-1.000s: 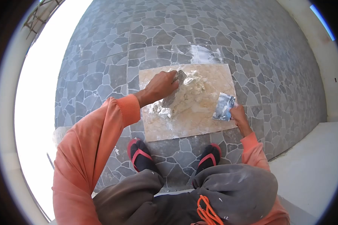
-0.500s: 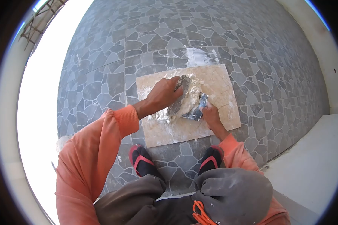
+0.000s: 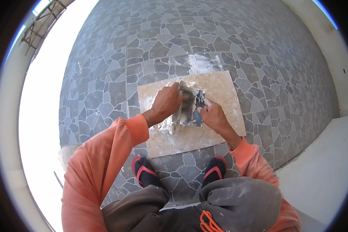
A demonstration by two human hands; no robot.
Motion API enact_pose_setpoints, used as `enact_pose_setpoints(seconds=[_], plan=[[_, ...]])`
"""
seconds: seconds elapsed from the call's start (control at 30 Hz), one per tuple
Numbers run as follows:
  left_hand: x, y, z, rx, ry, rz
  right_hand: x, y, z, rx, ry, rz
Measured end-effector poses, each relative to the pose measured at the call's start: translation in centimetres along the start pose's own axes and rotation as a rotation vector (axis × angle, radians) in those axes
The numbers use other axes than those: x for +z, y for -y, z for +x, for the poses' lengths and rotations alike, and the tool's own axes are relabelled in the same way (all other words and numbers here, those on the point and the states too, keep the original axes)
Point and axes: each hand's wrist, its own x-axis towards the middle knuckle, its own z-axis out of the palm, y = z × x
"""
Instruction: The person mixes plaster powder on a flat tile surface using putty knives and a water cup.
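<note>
My left hand point(image 3: 167, 102) is closed around the handle of a plastering trowel point(image 3: 187, 103), whose grey, smeared blade is tilted with its face towards the right. In my right hand point(image 3: 215, 116) is a putty knife point(image 3: 200, 99) with a dark blade, pinched between thumb and fingers. The putty knife lies against the trowel's right edge, overlapping it. Below both tools, wet off-white plaster point(image 3: 165, 126) is heaped on a beige marbled slab point(image 3: 174, 146). My left hand hides part of the heap.
Grey stone-patterned floor tiles point(image 3: 104, 85) surround the slab. A white smear point(image 3: 203, 63) marks the floor beyond its far edge. My feet in red-strapped sandals point(image 3: 143, 170) stand just before the near edge. A pale ledge point(image 3: 317, 154) runs along the right.
The trowel has turned so that its flat face shows. The putty knife has shifted slightly left and now meets the trowel's edge. More of the slab's right side is uncovered.
</note>
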Motion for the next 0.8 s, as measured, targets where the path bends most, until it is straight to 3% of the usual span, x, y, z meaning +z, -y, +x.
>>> enact_pose_setpoints(seconds=[0.1,0.23,0.33,0.43,0.53,0.57,0.73,0.8], plan=[[-0.1,1.7,-0.1,-0.062,0.007,0.019,-2.9,0.8,0.3,0.010,-0.032,-0.023],[-0.8,2.3,-0.4,-0.108,0.009,-0.024,-9.2,-5.4,5.3,0.260,-0.036,-0.139],[-1.0,3.0,-0.4,-0.140,0.006,-0.065,-12.7,-12.6,9.6,0.244,-0.127,-0.309],[-1.3,3.1,-0.6,-0.169,0.007,-0.117,-11.5,-12.1,11.9,0.176,-0.054,-0.212],[-1.1,3.2,-0.6,-0.182,0.000,-0.142,-7.7,-10.9,14.0,0.114,0.150,-0.176],[-1.1,3.3,-0.6,-0.183,-0.008,-0.143,-6.8,-8.7,13.5,0.031,0.128,-0.291],[-1.2,3.2,-0.8,-0.174,-0.030,-0.114,-6.4,-6.6,13.1,0.013,0.358,-0.232],[-1.1,3.3,-0.8,-0.183,-0.030,-0.136,-5.6,-5.5,12.0,-0.065,0.281,-0.444]])
